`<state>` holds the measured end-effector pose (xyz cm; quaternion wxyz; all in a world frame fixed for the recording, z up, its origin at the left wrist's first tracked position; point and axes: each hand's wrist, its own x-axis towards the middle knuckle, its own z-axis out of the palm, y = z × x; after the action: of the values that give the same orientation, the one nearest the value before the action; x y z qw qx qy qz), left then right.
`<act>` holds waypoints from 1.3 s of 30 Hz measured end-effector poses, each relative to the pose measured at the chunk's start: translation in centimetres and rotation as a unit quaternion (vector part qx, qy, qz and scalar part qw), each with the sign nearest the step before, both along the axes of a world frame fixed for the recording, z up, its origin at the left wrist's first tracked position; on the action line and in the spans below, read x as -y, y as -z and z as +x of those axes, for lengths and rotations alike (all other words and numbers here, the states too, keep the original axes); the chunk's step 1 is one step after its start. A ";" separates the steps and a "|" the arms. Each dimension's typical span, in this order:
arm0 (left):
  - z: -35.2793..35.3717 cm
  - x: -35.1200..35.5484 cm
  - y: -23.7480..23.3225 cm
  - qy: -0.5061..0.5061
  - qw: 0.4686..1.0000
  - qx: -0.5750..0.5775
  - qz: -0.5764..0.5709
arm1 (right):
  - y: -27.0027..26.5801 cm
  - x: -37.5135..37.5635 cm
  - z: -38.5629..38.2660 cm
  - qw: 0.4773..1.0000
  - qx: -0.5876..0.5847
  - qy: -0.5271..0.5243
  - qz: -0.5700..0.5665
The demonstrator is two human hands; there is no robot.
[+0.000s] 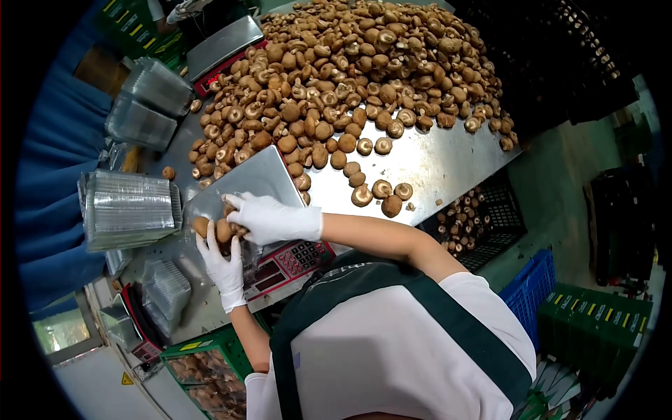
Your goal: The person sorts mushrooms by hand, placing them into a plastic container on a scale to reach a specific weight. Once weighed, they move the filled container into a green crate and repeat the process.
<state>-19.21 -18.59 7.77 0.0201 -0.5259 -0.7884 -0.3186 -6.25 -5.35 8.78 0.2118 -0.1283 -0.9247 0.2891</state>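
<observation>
Both hands wear white gloves and meet over a clear plastic tray [203,208] on the metal plate of a red scale [287,266]. My left hand [222,271] has its fingers spread against the near side of a few brown mushrooms [222,229] in the tray. From the right, my right hand [269,218] reaches over the same mushrooms, its fingers curled round some of them. Beyond the scale lies a large heap of mushrooms [350,63] on the metal table [448,164].
Stacks of clear trays [133,210] stand at the left. A second scale [224,49] is at the back, near another person's gloved hand [183,10]. Below the table are a black crate of mushrooms [504,210], a blue crate [528,287] and green crates [595,315].
</observation>
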 end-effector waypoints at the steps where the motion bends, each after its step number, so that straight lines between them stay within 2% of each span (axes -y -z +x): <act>1: -0.3 0.2 -0.1 0.033 0.999 0.019 0.005 | -0.5 -0.3 0.9 0.999 -0.041 0.014 -0.019; 3: -0.3 -0.1 -0.8 0.062 0.998 -0.032 -0.009 | -0.2 -0.9 4.1 0.992 -0.088 0.084 -0.024; 5: -0.9 -0.6 -0.9 0.122 0.988 -0.089 0.026 | 0.9 -2.1 8.9 0.980 -0.055 0.162 -0.102; 7: -1.3 -0.9 0.1 0.119 0.988 -0.032 0.091 | 3.5 -2.8 14.2 0.945 0.017 0.311 -0.105; 9: -1.5 -1.1 0.3 0.085 0.988 -0.027 0.126 | 4.9 -3.0 19.1 0.899 0.152 0.406 -0.067; 11: -1.3 -1.5 0.4 0.070 0.982 -0.003 0.178 | 7.3 -2.5 23.4 0.868 0.250 0.428 -0.023; 12: -0.8 -1.8 0.2 0.070 0.982 -0.004 0.175 | 8.4 -2.1 24.3 0.869 0.250 0.427 -0.026; 14: 0.8 -2.7 -0.6 0.084 0.978 0.068 0.176 | 10.0 -0.8 25.4 0.855 0.264 0.439 -0.082; 15: 1.3 -3.3 -1.1 0.109 0.988 -0.028 0.108 | 10.2 -0.4 25.0 0.869 0.241 0.430 -0.046; 17: 2.4 -4.4 -1.0 0.123 0.989 -0.082 -0.015 | 12.7 0.3 23.7 0.881 0.219 0.418 0.022; 19: 2.5 -5.1 -0.4 0.116 0.985 -0.121 -0.031 | 13.4 0.7 22.3 0.886 0.157 0.433 0.052; 21: 2.3 -5.7 -0.2 0.121 0.983 -0.126 -0.053 | 13.8 0.2 22.3 0.886 0.150 0.436 0.042; 25: 3.2 -6.5 -0.9 0.127 0.981 -0.130 -0.063 | 13.1 -1.0 23.2 0.908 0.144 0.391 0.036; 27: 4.7 -7.2 -1.5 0.058 0.989 -0.136 0.028 | 12.3 -1.9 23.5 0.905 0.126 0.398 -0.081; 28: 5.5 -7.6 -2.0 0.046 0.987 -0.149 0.037 | 11.4 -2.3 23.6 0.889 0.126 0.417 -0.143; 29: 6.5 -8.0 -2.2 0.042 0.987 -0.152 0.034 | 11.7 -2.6 23.8 0.890 0.125 0.413 -0.145; 31: 8.8 -9.5 -2.2 0.084 0.995 -0.008 0.060 | 12.2 -3.7 24.5 0.891 0.052 0.423 -0.156; 33: 11.7 -11.4 -1.4 0.122 0.992 -0.028 0.026 | 10.9 -5.3 25.1 0.882 0.052 0.426 -0.194; 35: 13.8 -13.5 -0.1 0.192 0.981 -0.026 -0.012 | 11.6 -7.6 25.6 0.900 0.049 0.421 -0.104; 36: 14.6 -14.7 1.7 0.184 0.979 -0.073 -0.046 | 9.7 -8.7 25.5 0.897 0.110 0.413 -0.109; 39: 16.3 -18.1 6.8 0.126 0.955 -0.208 -0.169 | 9.8 -12.2 24.6 0.896 0.193 0.397 -0.052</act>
<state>-2.93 -0.53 1.01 0.0542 -0.6716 -0.7361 -0.0646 18.39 6.89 -1.07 0.1197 -0.5484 -0.8035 0.1982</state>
